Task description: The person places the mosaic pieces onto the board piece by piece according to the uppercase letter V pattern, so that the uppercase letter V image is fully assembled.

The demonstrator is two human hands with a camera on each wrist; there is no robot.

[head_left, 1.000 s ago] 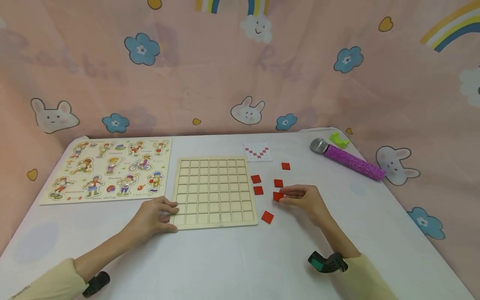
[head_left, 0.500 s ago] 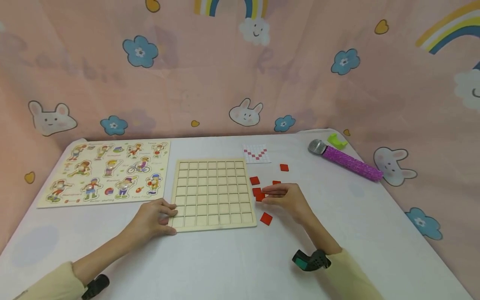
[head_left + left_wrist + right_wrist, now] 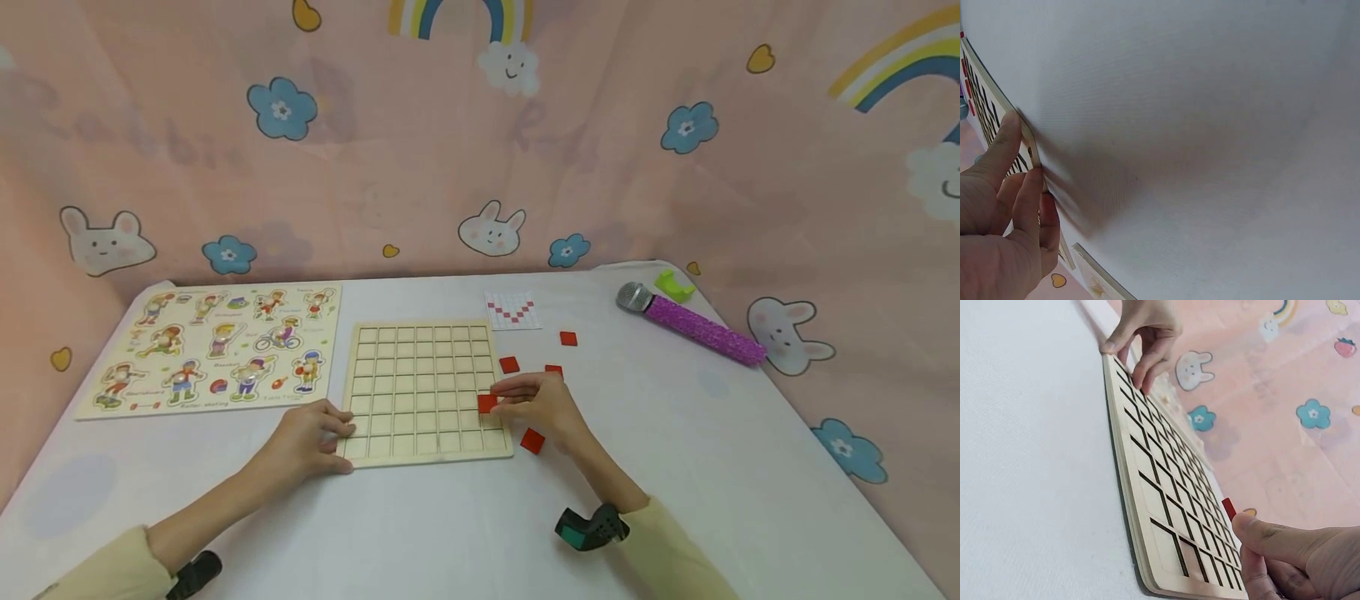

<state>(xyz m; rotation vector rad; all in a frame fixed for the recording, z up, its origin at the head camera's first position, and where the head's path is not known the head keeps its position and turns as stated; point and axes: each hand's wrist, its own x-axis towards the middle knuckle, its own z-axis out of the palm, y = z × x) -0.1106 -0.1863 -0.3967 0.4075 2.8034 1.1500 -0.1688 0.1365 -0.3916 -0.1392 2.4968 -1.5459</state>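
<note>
A pale wooden grid board [image 3: 427, 392] lies on the white table, its square cells bare in the head view. My left hand [image 3: 309, 435] grips its near left corner, thumb at the front edge and fingers on the left side, as the left wrist view shows too. Over the board's right side, my right hand [image 3: 542, 408] pinches a red square tile [image 3: 487, 404] between thumb and fingers. From the right wrist, the tile [image 3: 1229, 508] shows as a thin red edge beyond the thumb [image 3: 1272, 540]. The board's right edge is partly covered by this hand.
Right of the board lie loose red tiles [image 3: 532, 441], several in all. Behind them is a small card [image 3: 495, 321] with a red V on a grid. A sports picture puzzle [image 3: 202, 346] lies left; a purple glitter microphone [image 3: 705, 331] and green piece [image 3: 675, 286] lie right.
My right hand has carried the red tile leftward from among the loose tiles to over the board's right side. My left hand has stayed at the corner.
</note>
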